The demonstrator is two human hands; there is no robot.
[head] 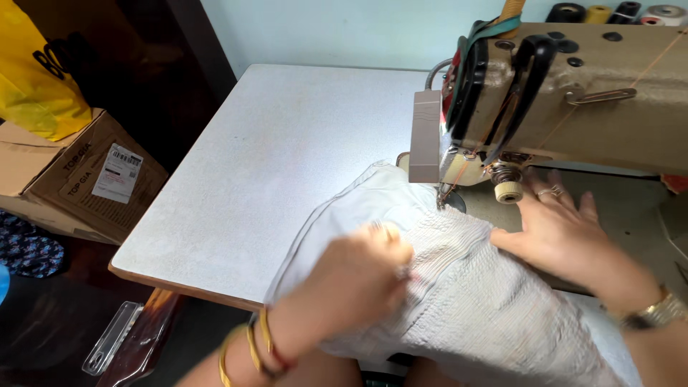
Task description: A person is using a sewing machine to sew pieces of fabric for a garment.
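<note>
Yellow plastic, a bag [32, 72], hangs at the upper left of the frame over a cardboard box [72, 179] on the floor. Right of these the pale bench [272, 158] fills the middle, bare on its left half. At lower centre the left hand [351, 283], bangles at the wrist, is curled down onto the cloth [459, 287], fingers bunched and pinching a fold; it is blurred, so the exact grip is unclear. The cloth, pale grey and finely ribbed, lies from the lower right edge up to the needle area, its front corner just under the foot [448, 193] of the machine [573, 100], which takes the upper right. The right hand [559, 233] lies open and flat, fingers spread, on the machine bed and touching the cloth's right side. Thread spools [616, 12] stand along the top right edge.

The step looks like lining up the seam at the foot. Feeding on would call for both hands keeping the cloth flat and taut, fingers clear of the needle.
</note>
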